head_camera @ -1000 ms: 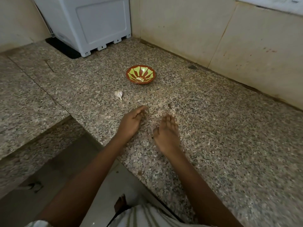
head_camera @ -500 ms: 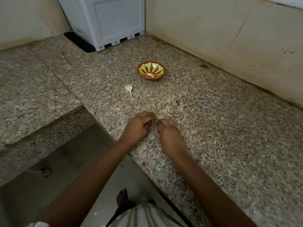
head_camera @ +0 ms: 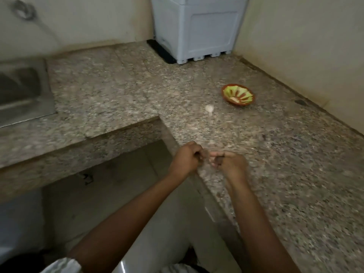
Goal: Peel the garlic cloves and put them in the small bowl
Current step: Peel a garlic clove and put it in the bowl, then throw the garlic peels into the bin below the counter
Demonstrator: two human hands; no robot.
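Note:
The small red bowl (head_camera: 224,91) with green stripes sits on the granite counter, a pale peeled clove (head_camera: 234,99) inside it. A whitish garlic piece (head_camera: 209,108) lies on the counter just left of the bowl. My left hand (head_camera: 186,160) and my right hand (head_camera: 230,164) meet over the counter's front edge with their fingers curled. Their fingertips pinch a small pale garlic clove (head_camera: 211,164) between them. Motion blur hides its detail.
A grey plastic appliance (head_camera: 199,28) stands in the back corner against the wall. A steel sink (head_camera: 19,91) is set into the lower counter (head_camera: 98,91) at the left. The raised counter (head_camera: 275,154) runs along the right wall. A pale scrap (head_camera: 211,141) lies just beyond my hands.
My hands went from lying flat on the counter to closing together and lifting slightly, fingers curled round a small piece. The view swung left, which brought the sink into sight.

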